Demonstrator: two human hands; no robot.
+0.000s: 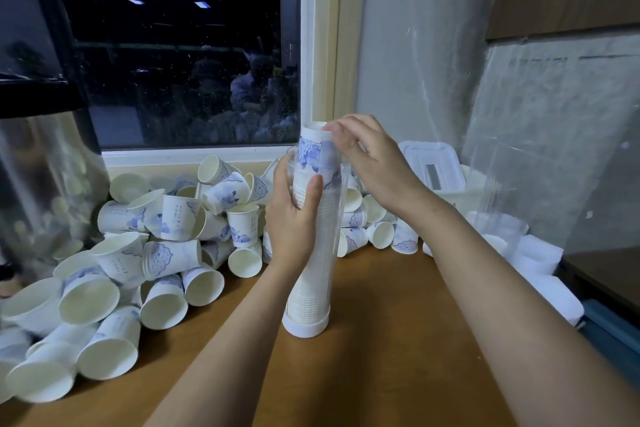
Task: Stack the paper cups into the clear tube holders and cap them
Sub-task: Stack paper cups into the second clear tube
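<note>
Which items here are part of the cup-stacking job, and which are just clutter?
Job: clear tube, gripped by left hand; cup stack inside, right hand pinching its top; white base cap; loose cups.
Clutter: window; white lidded box; dark jug at left.

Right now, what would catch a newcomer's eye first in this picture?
The tall clear tube packed with stacked cups stands at centre on its white cap; the left hand grips it and the right hand touches the top cup. A heap of loose paper cups lies at the left under the dark window.
</note>
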